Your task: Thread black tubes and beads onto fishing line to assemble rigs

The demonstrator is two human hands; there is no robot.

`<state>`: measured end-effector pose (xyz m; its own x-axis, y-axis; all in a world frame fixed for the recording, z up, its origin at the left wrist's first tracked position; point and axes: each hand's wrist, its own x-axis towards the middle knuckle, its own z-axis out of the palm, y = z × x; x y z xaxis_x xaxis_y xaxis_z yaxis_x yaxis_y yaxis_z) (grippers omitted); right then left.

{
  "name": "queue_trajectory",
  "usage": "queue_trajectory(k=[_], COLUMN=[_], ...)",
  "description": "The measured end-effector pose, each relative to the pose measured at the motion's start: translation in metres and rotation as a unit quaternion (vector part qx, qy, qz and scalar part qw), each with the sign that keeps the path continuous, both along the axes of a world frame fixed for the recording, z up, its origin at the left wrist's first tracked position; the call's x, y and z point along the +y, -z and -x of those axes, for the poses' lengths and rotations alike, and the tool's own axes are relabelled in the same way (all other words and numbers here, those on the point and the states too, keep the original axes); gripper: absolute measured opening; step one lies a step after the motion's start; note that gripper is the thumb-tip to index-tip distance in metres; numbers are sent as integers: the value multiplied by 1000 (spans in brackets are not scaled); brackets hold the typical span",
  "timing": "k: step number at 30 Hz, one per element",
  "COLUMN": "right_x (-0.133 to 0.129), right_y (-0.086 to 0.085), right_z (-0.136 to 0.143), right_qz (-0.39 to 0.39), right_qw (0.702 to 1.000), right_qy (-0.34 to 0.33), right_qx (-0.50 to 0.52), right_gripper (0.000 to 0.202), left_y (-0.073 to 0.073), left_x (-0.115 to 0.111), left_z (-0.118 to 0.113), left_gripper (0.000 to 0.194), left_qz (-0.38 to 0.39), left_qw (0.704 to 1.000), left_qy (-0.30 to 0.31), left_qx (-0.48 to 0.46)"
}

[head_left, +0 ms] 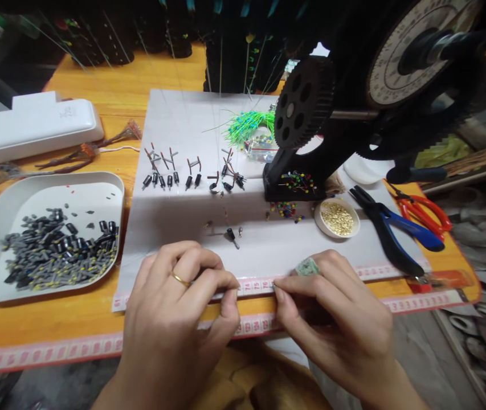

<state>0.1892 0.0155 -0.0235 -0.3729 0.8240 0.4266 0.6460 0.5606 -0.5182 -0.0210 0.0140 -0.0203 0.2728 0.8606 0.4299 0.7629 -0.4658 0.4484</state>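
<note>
Head view: the tray (46, 191) sits at the tabletop's (76, 324) left end, near the left hand (178, 307), whose thumb and forefinger meet; I cannot tell whether they hold anything. Fine fingertip work over the tape (256, 285) seems to be in hand, calling for steady, level fingers. The right hand (337, 307) is pinched too, perhaps on something tiny at its tips; a green scrap (308, 266) shows at its knuckles. The front edge is close; forward, the sheet (178, 225) gives some room. Bowl (320, 229) and pliers (386, 225) limit rightward swings.
</note>
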Motion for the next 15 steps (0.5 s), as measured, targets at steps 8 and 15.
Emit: queue_trajectory(k=[8, 15], right_x=[0, 0], right_y=[-1, 0], right_z=[-4, -5], right_qz=[2, 7], right_qw=[1000, 1000], right_qy=[1, 2], right_qx=[6, 5], right_gripper=[17, 16], left_y=[0, -2], left_x=[0, 1], left_z=[1, 5], left_gripper=[14, 14], left_qz=[10, 14], left_qw=[1000, 1000], left_qy=[-5, 10], left_qx=[10, 23])
